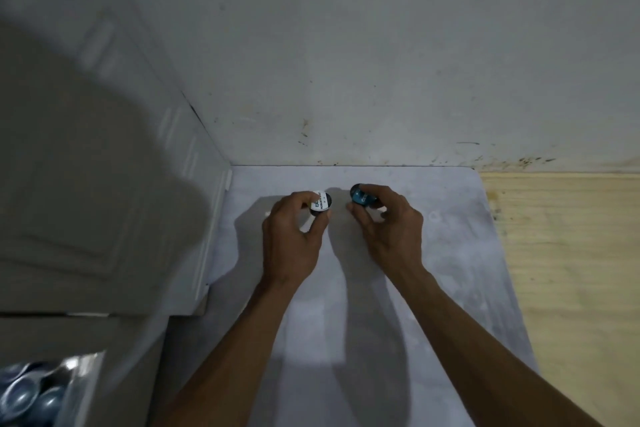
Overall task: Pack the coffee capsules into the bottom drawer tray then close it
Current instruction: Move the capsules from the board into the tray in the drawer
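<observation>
coffee capsules are what we handle here, one in each hand, over a pale mat (398,288) that lies against the wall (381,45). our left hand (291,236) pinches a white-lidded capsule (320,203) between thumb and curled fingers; the capsule sits at the fingertips, on the wall side of the palm. our right hand (388,222) curls round a blue capsule (360,198), which pokes out past the fingers, also toward the wall, with its side tilted to us. the two capsules are near each other and apart. we cannot tell whether they are lifted off the mat or just touching it.

beside the mat, on the left, stands a white cabinet (104,184). nearer to us than the mat, at the lower left corner, a drawer tray (83,388) shows, blurred, already holding a heap of blue capsules (31,395).

we judge the risk to be this: both holds are fingertip pinches on small, smooth, rounded things, so a capsule could slip and roll off the mat during the swing toward the tray. with the tray already heaped, a capsule dropped on top could sit high and catch when the drawer closes.
</observation>
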Demonstrator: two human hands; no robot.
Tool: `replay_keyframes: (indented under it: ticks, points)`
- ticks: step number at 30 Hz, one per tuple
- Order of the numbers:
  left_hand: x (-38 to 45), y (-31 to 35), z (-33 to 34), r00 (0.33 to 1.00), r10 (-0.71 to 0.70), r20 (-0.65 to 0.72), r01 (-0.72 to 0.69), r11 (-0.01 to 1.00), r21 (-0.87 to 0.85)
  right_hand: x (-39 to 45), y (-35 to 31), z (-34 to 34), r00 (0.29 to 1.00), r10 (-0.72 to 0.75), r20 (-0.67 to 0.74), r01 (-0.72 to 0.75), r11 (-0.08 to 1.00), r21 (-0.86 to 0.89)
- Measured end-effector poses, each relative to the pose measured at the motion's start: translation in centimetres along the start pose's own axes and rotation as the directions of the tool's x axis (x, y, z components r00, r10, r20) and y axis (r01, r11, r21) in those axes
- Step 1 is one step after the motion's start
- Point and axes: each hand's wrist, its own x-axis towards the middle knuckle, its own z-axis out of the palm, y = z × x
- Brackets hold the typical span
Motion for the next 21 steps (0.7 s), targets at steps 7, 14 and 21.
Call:
replay_keyframes:
  ticks: [7,14,21]
  points:
    - [-3.7,5.6,-5.0,0.999,-0.051,0.007,0.051,0.997,-0.057,-3.1,-5.9,-4.3,1.0,0.017,-0.007,-0.016,0.992,0.126]
    - [-9.0,8.5,-14.0,0.998,-0.012,0.058,0.016,0.996,-0.084,-9.5,-13.3,-7.0,1.0,0.015,0.01,-0.017,0.983,0.182]
    - [-14.6,6.9,-26.8,0.993,0.037,0.111,-0.03,0.998,-0.062,-17.3,-22.0,-4.9,0.999,0.024,0.037,-0.03,0.984,0.173]
